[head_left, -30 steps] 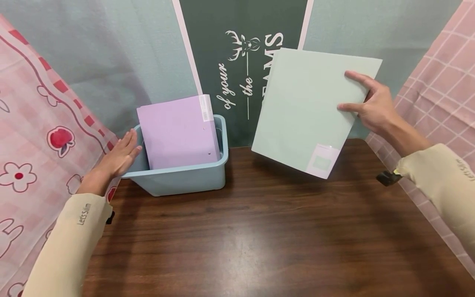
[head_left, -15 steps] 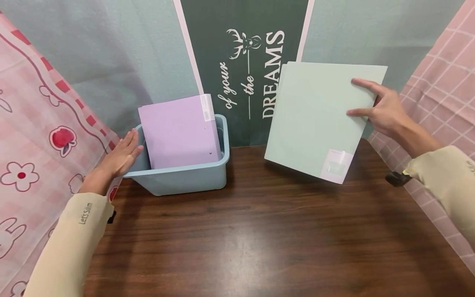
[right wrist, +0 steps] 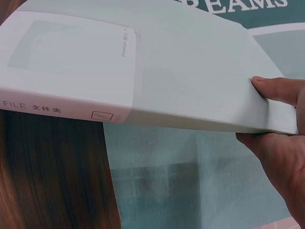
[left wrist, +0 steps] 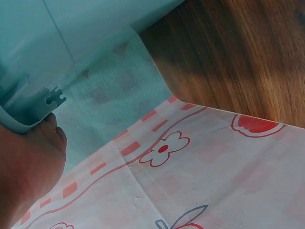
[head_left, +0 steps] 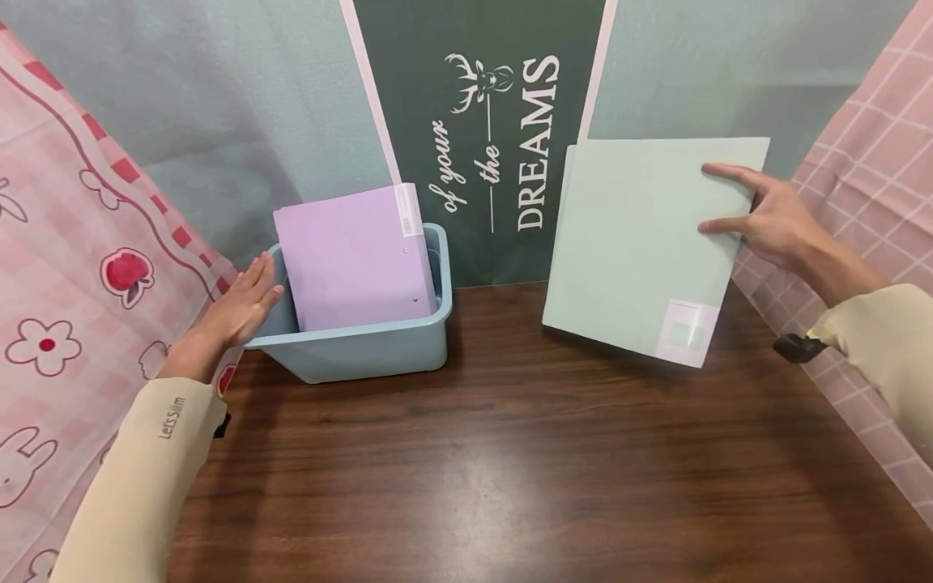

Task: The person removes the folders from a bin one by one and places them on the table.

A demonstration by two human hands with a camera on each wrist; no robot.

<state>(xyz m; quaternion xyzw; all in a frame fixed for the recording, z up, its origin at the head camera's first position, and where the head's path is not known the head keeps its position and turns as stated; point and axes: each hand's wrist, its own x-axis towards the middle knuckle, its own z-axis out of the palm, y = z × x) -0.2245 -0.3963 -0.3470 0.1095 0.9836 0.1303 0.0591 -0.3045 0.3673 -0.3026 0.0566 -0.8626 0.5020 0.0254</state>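
My right hand (head_left: 780, 219) grips a pale green file folder (head_left: 641, 243) by its right edge, thumb and a finger on the front cover. The folder stands tilted over the back right of the table. In the right wrist view its spine carries a white label (right wrist: 71, 62) printed with FILE. My left hand (head_left: 244, 304) rests on the left rim of a light blue plastic bin (head_left: 364, 352), its fingers straight. Inside the bin a purple file folder (head_left: 350, 267) stands upright, leaning, with its lower part hidden by the front wall.
The bin stands on a dark brown wooden table (head_left: 452, 470). A grey-green cloth with lettering (head_left: 539, 146) hangs behind. Pink patterned cloth (head_left: 66, 308) borders the left side, and pink checked cloth (head_left: 860, 194) the right.
The right hand has carried the pale green folder to the right and slightly down, turning it more upright. The left hand and the bin have barely moved.
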